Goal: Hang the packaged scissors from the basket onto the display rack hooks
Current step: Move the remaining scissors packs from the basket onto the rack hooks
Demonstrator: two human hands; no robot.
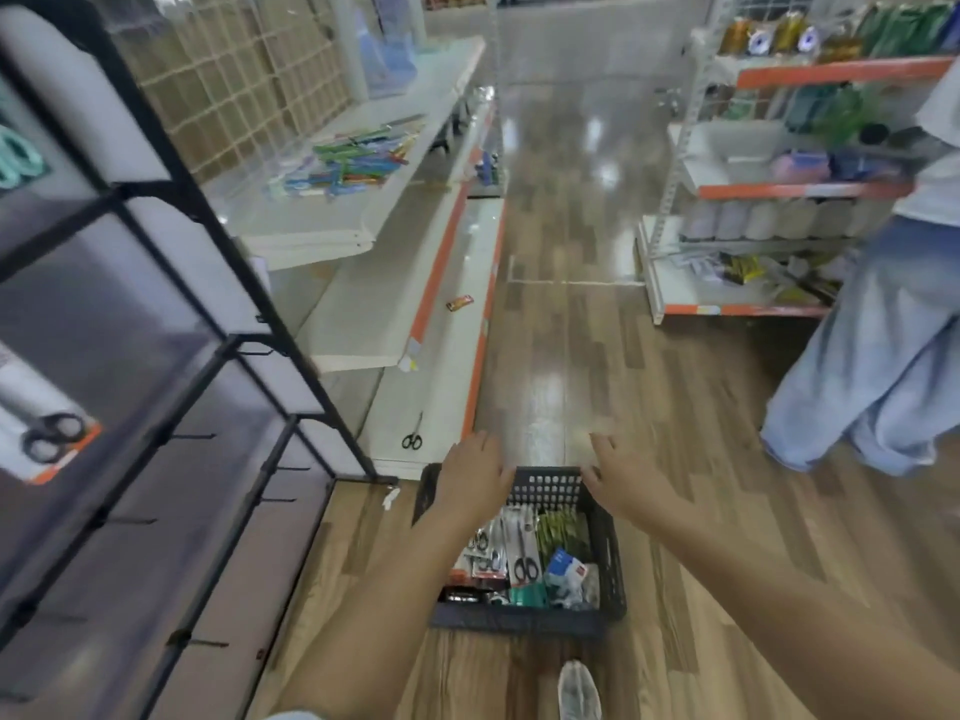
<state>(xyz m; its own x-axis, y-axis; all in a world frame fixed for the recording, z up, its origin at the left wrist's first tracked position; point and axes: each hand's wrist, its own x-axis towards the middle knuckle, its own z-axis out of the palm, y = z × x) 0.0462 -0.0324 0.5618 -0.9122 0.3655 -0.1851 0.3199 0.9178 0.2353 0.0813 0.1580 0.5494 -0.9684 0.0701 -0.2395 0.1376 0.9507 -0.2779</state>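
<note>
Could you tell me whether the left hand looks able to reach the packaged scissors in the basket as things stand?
Probably yes: the left hand rests open at the basket rim, and the packaged scissors lie uncovered just below it.

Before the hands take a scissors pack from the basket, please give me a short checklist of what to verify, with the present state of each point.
1. Both hands free: ok. Left hand and right hand are over the far rim of the basket, fingers spread, holding nothing.
2. Scissors packs reachable: ok. Scissors packs lie on top in the basket.
3. Free hooks on the rack: ok. Several bare hooks show on the rack.
4. Hang holes intact on the packs: cannot tell, too blurred.
5. Space around: not ok. Another person stands close on the right, and loose scissors lie on the low shelf.
</note>
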